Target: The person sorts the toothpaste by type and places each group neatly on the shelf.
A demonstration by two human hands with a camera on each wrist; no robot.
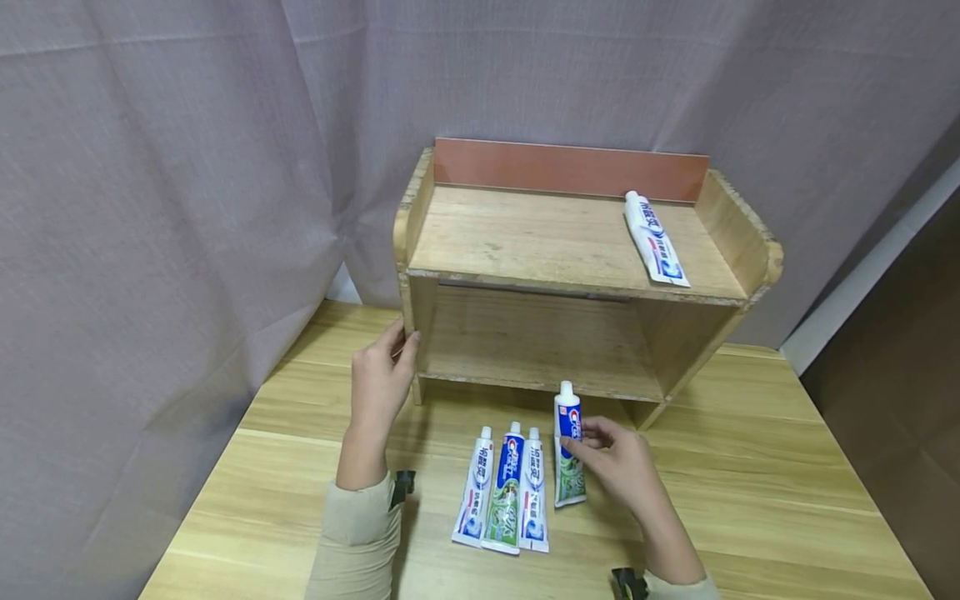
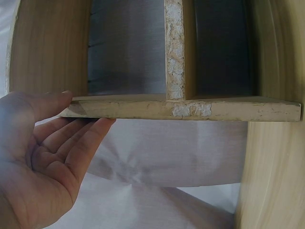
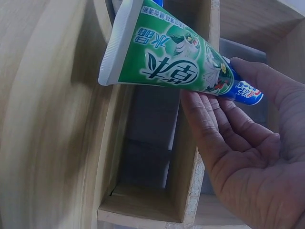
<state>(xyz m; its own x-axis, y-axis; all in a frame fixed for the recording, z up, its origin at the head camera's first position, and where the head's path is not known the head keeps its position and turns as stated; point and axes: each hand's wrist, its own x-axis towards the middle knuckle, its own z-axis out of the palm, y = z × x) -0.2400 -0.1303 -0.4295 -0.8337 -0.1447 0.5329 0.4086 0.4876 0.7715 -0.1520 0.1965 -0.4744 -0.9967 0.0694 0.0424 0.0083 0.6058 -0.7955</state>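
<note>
A blue-and-green Crest toothpaste tube (image 1: pixel 570 417) is held by the right hand (image 1: pixel 618 454) in front of the lower part of a two-tier wooden shelf unit (image 1: pixel 517 233). The tube is pinched in this grip between thumb and fingers, with its white cap pointed toward the shelf unit and its flat, crimped end turned toward the wearer; whether that end is in contact with the bench (image 1: pixel 780 475) cannot be told. The left side panel (image 2: pixel 143 109) of the unit is gripped by the left hand (image 1: pixel 382 375), the thumb being laid on one face and the fingers pressed against the other, so that the panel is pinched by this grip near its front edge.

Just to the left of the held tube, three tubes are laid close together on the bench, caps toward the unit: a white toothpaste tube (image 1: pixel 475 492), a second Crest tube (image 1: pixel 506 492) in the middle and another white tube (image 1: pixel 533 492). A further white tube (image 1: pixel 654 242) with blue lettering is laid on the upper tier, near its right end. The upper tier is backed by a reddish-brown board (image 1: pixel 555 165), behind which a greyish curtain (image 1: pixel 187 208) is hung
</note>
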